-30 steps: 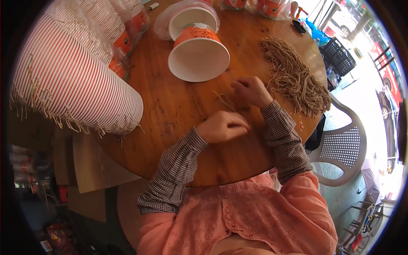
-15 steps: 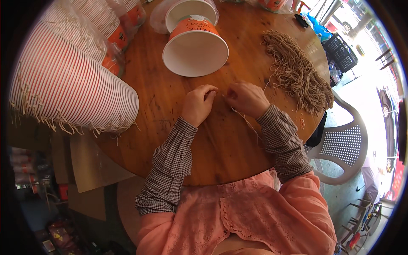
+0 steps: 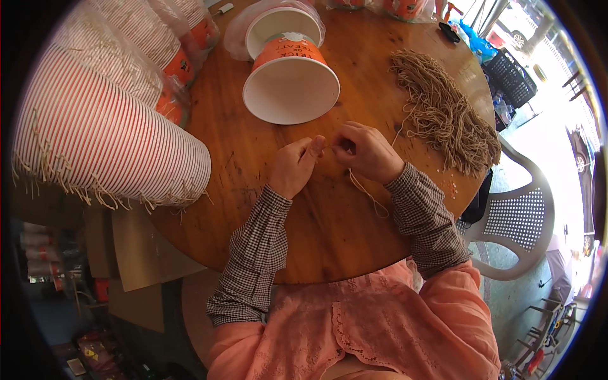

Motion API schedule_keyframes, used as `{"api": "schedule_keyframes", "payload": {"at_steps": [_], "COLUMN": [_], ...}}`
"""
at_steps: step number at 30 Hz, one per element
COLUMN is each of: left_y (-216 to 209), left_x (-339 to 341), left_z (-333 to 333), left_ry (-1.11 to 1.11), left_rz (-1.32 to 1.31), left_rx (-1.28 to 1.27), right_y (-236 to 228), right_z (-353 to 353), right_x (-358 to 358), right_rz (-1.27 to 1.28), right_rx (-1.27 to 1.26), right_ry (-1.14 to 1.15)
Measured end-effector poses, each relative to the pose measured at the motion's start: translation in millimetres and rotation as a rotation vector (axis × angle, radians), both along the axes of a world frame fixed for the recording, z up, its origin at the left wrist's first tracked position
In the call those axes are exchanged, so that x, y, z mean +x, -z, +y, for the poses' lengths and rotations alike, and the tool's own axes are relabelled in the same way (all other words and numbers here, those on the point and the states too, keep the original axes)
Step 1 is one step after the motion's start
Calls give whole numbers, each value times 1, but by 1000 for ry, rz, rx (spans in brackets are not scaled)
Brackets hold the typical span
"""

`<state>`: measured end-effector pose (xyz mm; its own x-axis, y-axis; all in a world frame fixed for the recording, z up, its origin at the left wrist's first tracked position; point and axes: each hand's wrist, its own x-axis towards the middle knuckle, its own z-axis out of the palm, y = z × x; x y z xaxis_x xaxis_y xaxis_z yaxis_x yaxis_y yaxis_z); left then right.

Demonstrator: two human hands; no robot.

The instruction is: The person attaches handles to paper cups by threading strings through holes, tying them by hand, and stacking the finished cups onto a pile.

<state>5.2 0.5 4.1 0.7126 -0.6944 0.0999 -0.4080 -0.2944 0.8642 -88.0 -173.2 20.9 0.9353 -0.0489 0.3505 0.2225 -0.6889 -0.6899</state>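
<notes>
My left hand [image 3: 295, 167] is closed, thumb against fingers, pinching one end of a thin tan string [image 3: 358, 184]. Close beside it, my right hand [image 3: 370, 154] is curled with its fingertips pinched on the same string, a short piece of which spans the small gap between the hands. A loose loop of the string hangs below my right hand over the wooden table [image 3: 335, 234]. Just beyond my hands lies an orange and white paper bucket [image 3: 291, 92], its white mouth turned toward me.
A long nested stack of paper buckets [image 3: 120, 133] with string ends along it lies at the left. Bagged buckets [image 3: 171, 60] are behind it. A heap of tan strings [image 3: 443, 111] lies at the right, near a plastic chair [image 3: 519, 218] and a black crate [image 3: 510, 79].
My hands have come slightly nearer each other and turned, with the string now showing between the fingertips. The loop under my right hand hangs more rounded. The view has shifted slightly.
</notes>
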Motion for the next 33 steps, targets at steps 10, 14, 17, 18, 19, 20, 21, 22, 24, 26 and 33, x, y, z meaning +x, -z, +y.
{"api": "schedule_keyframes", "payload": {"at_steps": [10, 14, 17, 18, 19, 20, 21, 22, 24, 26, 33], "left_y": [1, 2, 6, 7, 7, 9, 8, 9, 8, 5, 6], "left_x": [-1, 8, 7, 6, 3, 2, 2, 2, 1, 2, -1], "left_z": [-2, 4, 2, 1, 0, 2, 4, 5, 1, 1, 2], "left_ry": [-41, -85, -73, -68, -70, -78, -76, -77, -59, -54, -88], "left_rz": [-19, 46, 29, 23, 17, 12, 7, -18, -38, -30, -101], "left_rx": [-303, -307, -254, -252, -235, -217, -215, -237, -259, -267, -220], "right_y": [0, 8, 12, 7, 1, -5, -14, -18, -18, -7, 1], "right_z": [-6, -77, -95, -83, -67, -43, -16, 7, 28, 26, 20], "right_x": [2, -7, -13, -10, -7, -4, -3, -2, -1, 1, 4], "right_rz": [353, 151, 41, -92, -223, -315, -83, 154, 276, 245, 113], "right_rx": [540, -30, -287, -225, -163, -69, 259, 581, 733, 705, 421], "right_ry": [-107, 472, 879, 794, 706, 480, 327, 167, 27, 24, 83]}}
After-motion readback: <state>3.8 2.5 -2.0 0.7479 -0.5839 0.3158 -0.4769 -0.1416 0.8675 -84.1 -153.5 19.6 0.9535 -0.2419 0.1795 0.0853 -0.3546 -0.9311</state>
